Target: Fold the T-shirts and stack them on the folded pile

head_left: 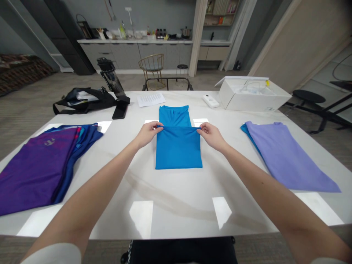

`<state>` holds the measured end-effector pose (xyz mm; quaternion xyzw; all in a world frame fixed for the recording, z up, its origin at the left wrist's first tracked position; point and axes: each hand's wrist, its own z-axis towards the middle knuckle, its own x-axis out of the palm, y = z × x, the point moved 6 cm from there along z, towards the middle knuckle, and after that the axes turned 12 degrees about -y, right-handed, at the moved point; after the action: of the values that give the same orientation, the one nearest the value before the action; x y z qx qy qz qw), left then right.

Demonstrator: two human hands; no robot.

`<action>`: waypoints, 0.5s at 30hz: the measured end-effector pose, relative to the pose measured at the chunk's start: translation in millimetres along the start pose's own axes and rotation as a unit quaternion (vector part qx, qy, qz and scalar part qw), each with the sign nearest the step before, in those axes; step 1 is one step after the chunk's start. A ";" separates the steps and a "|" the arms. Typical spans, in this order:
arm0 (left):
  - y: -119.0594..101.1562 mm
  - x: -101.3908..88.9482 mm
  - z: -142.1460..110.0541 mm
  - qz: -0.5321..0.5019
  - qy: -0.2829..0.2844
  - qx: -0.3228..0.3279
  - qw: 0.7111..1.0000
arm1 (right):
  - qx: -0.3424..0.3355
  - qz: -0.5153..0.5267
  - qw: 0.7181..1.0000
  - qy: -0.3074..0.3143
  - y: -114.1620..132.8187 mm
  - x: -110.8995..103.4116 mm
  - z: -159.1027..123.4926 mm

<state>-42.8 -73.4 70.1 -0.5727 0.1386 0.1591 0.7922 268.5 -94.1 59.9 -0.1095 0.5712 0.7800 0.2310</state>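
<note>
A bright blue T-shirt lies flat at the middle of the white table, with its lower part doubled up over itself. My left hand pinches the left end of the raised fold edge between thumb and fingers. My right hand pinches the right end of that same edge. The collar end of the shirt shows beyond the fold. A purple printed shirt lies to the left of my left hand, and a lavender shirt with a blue layer under it lies to the right of my right hand.
Toward the far edge of the table are a black bag, a black phone, a sheet of paper, a white device and an open white box. A gold chair and cabinets stand beyond the table.
</note>
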 end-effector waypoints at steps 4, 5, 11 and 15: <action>-1.7 -0.9 49.2 -0.048 -0.037 -0.004 0.998 | -0.014 0.009 0.999 -0.046 -5.2 7.3 55.3; -1.0 -0.6 62.5 -0.058 -0.044 -0.005 0.997 | -0.016 0.013 0.998 -0.056 -7.2 10.5 70.6; 34.1 8.1 143.7 -0.093 -0.115 -0.020 0.989 | -0.016 0.044 0.994 -0.103 -32.5 51.2 164.4; 85.9 24.1 174.4 -0.087 -0.162 -0.058 0.981 | 0.016 0.012 0.991 -0.132 -70.0 88.9 201.1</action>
<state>-49.7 120.0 39.5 -0.5945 -0.0516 0.1876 0.7802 243.9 133.0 27.4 0.0052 0.5495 0.7809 0.2970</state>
